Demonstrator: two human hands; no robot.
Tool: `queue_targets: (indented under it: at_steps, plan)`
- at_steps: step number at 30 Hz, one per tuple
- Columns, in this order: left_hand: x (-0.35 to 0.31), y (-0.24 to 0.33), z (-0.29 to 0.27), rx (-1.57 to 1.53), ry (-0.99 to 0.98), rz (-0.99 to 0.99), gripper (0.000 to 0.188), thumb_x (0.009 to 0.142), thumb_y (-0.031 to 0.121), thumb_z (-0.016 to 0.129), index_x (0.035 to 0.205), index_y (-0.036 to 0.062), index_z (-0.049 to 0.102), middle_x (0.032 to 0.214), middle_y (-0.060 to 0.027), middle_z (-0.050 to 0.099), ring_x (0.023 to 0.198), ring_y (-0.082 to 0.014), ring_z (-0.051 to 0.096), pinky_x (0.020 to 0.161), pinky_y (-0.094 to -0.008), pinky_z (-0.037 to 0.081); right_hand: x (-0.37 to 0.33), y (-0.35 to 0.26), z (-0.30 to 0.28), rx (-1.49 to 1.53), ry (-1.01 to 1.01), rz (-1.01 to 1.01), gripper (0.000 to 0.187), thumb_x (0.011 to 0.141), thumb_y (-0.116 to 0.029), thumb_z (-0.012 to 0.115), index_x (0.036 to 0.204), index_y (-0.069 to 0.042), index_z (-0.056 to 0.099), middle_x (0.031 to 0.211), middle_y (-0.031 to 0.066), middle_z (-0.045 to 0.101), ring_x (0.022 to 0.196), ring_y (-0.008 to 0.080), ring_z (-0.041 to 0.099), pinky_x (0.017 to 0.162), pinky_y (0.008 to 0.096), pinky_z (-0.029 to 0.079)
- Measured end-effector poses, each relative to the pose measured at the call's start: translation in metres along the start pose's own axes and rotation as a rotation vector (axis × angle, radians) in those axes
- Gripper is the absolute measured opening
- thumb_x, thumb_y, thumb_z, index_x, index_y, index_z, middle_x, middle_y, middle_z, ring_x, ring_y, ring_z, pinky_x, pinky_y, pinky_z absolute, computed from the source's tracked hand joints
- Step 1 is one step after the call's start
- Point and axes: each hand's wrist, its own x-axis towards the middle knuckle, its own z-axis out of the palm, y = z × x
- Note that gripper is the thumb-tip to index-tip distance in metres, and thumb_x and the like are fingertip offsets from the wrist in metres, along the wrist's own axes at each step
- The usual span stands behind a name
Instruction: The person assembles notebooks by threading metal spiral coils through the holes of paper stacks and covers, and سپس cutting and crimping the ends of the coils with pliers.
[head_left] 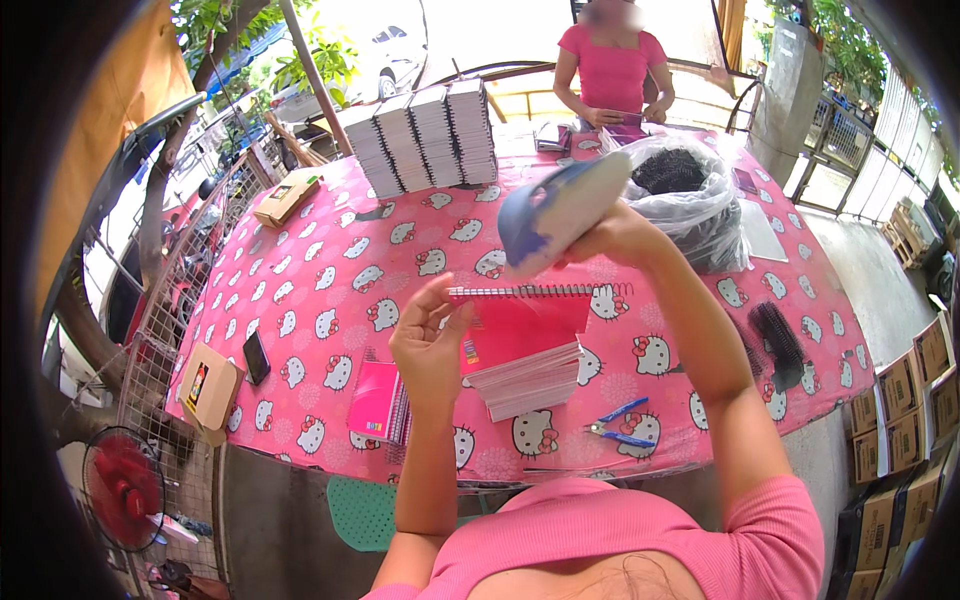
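Observation:
My right hand is raised over the table, closed around a blue-and-white slipper. Below the slipper lies a notebook with a pink cover and a thick block of white pages fanned toward me. A wire spiral runs along its far edge and sticks out past the right end. My left hand pinches the left end of that spiral edge between thumb and fingers. Just left of the notebook are small pink spiral notebooks. Blue-handled cutting pliers rest on the tablecloth at its right.
Tall stacks of spiral-bound notebooks stand at the back left. A clear plastic bag of black wire spirals is at the back right, with loose spirals nearer. A phone and cardboard box lie left. Another person works across the table.

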Motion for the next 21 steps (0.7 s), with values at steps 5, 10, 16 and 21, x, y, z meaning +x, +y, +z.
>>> queue_targets:
  at_steps: [5,10,16,21]
  plan:
    - [0.002,-0.011,-0.015,-0.075,-0.021,-0.036,0.031,0.079,-0.009,0.069,0.109,-0.0033,0.065,0.096,-0.0098,0.069,0.084,-0.0136,0.065,0.076,-0.0245,0.054,0.002,0.026,0.011,-0.642,0.143,0.284,0.035,0.067,-0.007,0.066,0.102,-0.006,0.064,0.093,0.0166,0.068,0.09,0.0317,0.067,0.074,0.0437,0.052]
    - [0.001,0.005,0.0,-0.275,-0.052,-0.049,0.018,0.078,-0.008,0.072,0.094,-0.0041,0.065,0.091,-0.0098,0.068,0.079,-0.0111,0.064,0.068,-0.0232,0.055,-0.078,0.128,0.047,-0.959,0.253,0.658,0.041,0.071,-0.009,0.065,0.11,-0.008,0.053,0.098,0.0136,0.066,0.094,0.0329,0.065,0.076,0.045,0.052]
    - [0.005,0.021,0.007,0.181,-0.013,0.592,0.026,0.072,0.001,0.081,0.091,0.0018,0.063,0.085,-0.0094,0.068,0.071,-0.013,0.064,0.062,-0.0244,0.054,-0.176,0.148,0.099,-1.071,0.121,0.593,0.061,0.069,-0.012,0.072,0.122,-0.005,0.042,0.131,0.0189,0.043,0.122,0.0404,0.044,0.099,0.0489,0.039]
    - [-0.035,0.016,-0.004,0.579,-0.384,0.697,0.026,0.068,-0.002,0.082,0.087,0.0008,0.064,0.092,-0.0109,0.067,0.079,-0.0148,0.065,0.067,-0.025,0.056,-0.247,0.078,0.148,-0.54,0.019,0.395,0.066,0.071,-0.026,0.078,0.126,-0.005,0.047,0.132,0.0191,0.044,0.122,0.0399,0.04,0.104,0.0505,0.031]
